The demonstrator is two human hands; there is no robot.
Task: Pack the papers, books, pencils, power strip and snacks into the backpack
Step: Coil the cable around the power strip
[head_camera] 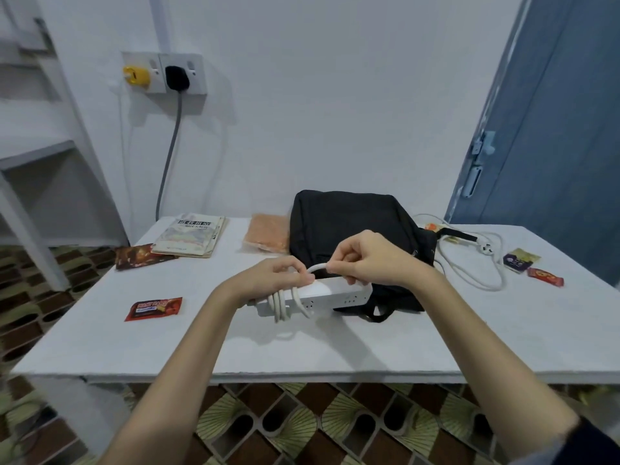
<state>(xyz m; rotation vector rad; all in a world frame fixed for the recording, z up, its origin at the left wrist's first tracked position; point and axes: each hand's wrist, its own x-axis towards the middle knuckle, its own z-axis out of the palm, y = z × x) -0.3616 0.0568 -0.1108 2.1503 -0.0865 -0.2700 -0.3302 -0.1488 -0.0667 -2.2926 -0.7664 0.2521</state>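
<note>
The left hand [285, 276] grips the white power strip [322, 298] with cord [281, 305] coiled around it, above the table [436, 340]; the right hand [365, 260] pinches the cord, just before the black backpack [349, 223].

Both hands [278, 280] apparently coiling cord [281, 305].
</note>
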